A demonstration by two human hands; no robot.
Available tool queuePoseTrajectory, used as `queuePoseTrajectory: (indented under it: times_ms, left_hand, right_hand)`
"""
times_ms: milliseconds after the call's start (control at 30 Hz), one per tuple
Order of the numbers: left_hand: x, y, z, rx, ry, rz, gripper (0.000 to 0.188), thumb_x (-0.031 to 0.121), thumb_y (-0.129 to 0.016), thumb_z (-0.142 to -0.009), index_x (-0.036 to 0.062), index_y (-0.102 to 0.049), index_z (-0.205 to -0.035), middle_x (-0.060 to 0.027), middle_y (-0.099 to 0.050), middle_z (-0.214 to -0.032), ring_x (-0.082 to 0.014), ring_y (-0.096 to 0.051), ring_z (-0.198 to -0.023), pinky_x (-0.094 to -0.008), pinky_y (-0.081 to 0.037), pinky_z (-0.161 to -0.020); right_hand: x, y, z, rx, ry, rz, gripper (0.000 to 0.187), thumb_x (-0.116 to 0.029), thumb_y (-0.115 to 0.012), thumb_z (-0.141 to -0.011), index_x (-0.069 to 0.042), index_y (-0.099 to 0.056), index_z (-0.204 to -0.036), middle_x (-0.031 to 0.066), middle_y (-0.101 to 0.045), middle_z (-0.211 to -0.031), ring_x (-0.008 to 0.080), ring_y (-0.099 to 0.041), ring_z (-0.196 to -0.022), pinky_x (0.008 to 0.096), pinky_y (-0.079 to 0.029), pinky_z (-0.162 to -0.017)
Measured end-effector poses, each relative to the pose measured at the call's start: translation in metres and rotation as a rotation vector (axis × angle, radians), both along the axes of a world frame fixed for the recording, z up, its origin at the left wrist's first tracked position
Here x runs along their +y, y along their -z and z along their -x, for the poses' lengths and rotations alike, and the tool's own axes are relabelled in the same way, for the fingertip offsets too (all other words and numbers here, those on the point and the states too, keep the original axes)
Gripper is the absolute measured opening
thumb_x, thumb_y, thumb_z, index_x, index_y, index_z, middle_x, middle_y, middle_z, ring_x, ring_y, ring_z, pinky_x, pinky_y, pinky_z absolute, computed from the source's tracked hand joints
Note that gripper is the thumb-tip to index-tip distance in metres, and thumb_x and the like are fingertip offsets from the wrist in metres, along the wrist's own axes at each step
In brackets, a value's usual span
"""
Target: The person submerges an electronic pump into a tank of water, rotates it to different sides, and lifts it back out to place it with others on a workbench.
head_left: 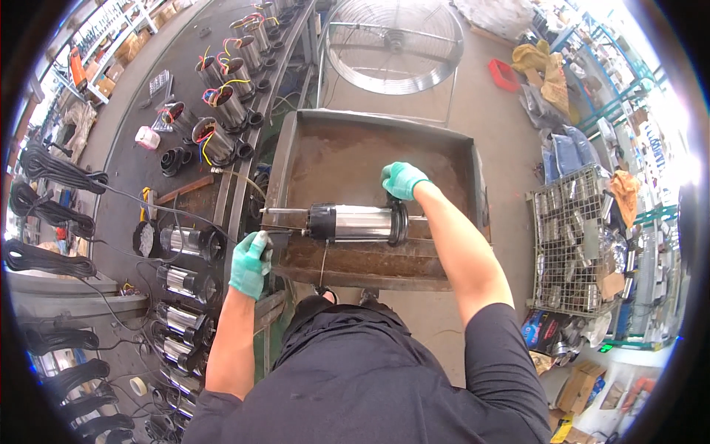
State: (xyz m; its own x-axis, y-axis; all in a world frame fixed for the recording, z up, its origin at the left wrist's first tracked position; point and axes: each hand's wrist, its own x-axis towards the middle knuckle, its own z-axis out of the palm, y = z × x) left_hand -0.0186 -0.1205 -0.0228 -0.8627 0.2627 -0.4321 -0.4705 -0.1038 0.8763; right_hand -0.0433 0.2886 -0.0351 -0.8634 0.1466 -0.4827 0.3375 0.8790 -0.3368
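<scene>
A submersible-pump-like unit (362, 223), a shiny steel cylinder with black end caps, lies sideways across a shallow rusty metal tank (355, 159). Thin rods stick out past both its ends. At its left end, my left hand (251, 265), in a green and white glove, closes on a dark piece (278, 237) beside the cap; the piece's kind is unclear. My right hand (403, 180), gloved in green, is curled just above the black right cap (399, 224). Its fingers hide whatever they may hold.
Left, a dark workbench (133, 133) bears several open steel housings (229, 107) with coloured wires, and a row of finished-looking cylinders (185, 283). Coiled black cables (55, 169) hang at far left. A big round fan (396, 44) stands beyond the tank. Right is a wire cage (573, 240).
</scene>
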Motion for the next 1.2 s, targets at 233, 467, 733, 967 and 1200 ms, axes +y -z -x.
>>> queuePoseTrajectory:
  times_ms: [233, 467, 733, 967, 1200]
  left_hand:
    - [-0.023, -0.071, 0.002, 0.404, 0.064, 0.120, 0.032, 0.036, -0.064, -0.100, 0.0054, -0.067, -0.089, -0.0012, -0.062, -0.069, -0.0038, -0.046, -0.054, -0.0191, -0.029, -0.048]
    - [0.017, -0.111, 0.006, 0.424, 0.109, -0.037, 0.032, 0.033, -0.068, -0.098, 0.0018, -0.068, -0.093, -0.0062, -0.068, -0.075, -0.0040, -0.048, -0.054, -0.0178, -0.032, -0.049]
    - [0.075, -0.092, -0.030, 0.333, 0.173, -0.003, 0.026, 0.030, -0.066, -0.100, 0.0044, -0.067, -0.092, -0.0052, -0.068, -0.076, -0.0053, -0.046, -0.050, -0.0191, -0.035, -0.048]
    - [0.082, -0.063, -0.062, 0.208, 0.283, 0.054, 0.021, 0.027, -0.062, -0.103, 0.0085, -0.071, -0.098, 0.0033, -0.065, -0.075, -0.0036, -0.051, -0.060, -0.0199, -0.038, -0.055]
    - [0.092, -0.026, -0.089, 0.135, 0.279, 0.043, 0.023, 0.030, -0.059, -0.104, 0.0099, -0.069, -0.099, 0.0046, -0.062, -0.072, -0.0041, -0.051, -0.060, -0.0210, -0.039, -0.055]
  right_hand:
    - [-0.010, 0.001, -0.059, 0.416, 0.123, 0.462, 0.024, -0.001, -0.060, -0.086, -0.002, -0.067, -0.108, 0.0157, -0.071, -0.103, 0.0278, -0.068, -0.094, 0.0363, -0.053, -0.088]
    - [-0.020, 0.052, -0.080, 0.603, 0.305, 0.623, 0.027, 0.004, -0.057, -0.086, -0.003, -0.064, -0.111, 0.0150, -0.071, -0.105, 0.0276, -0.068, -0.096, 0.0352, -0.052, -0.092]
    - [-0.013, 0.108, -0.123, 0.733, 0.411, 0.443, 0.026, 0.005, -0.052, -0.089, -0.006, -0.061, -0.111, 0.0199, -0.070, -0.099, 0.0373, -0.068, -0.093, 0.0373, -0.053, -0.086]
    - [-0.014, 0.157, -0.129, 0.845, 0.524, 0.382, 0.020, 0.001, -0.054, -0.098, -0.004, -0.066, -0.113, 0.0127, -0.072, -0.098, 0.0191, -0.067, -0.089, 0.0313, -0.052, -0.085]
    - [-0.018, 0.163, -0.124, 0.834, 0.574, 0.481, 0.020, -0.004, -0.056, -0.096, -0.008, -0.067, -0.112, 0.0163, -0.070, -0.108, 0.0347, -0.067, -0.100, 0.0401, -0.052, -0.090]
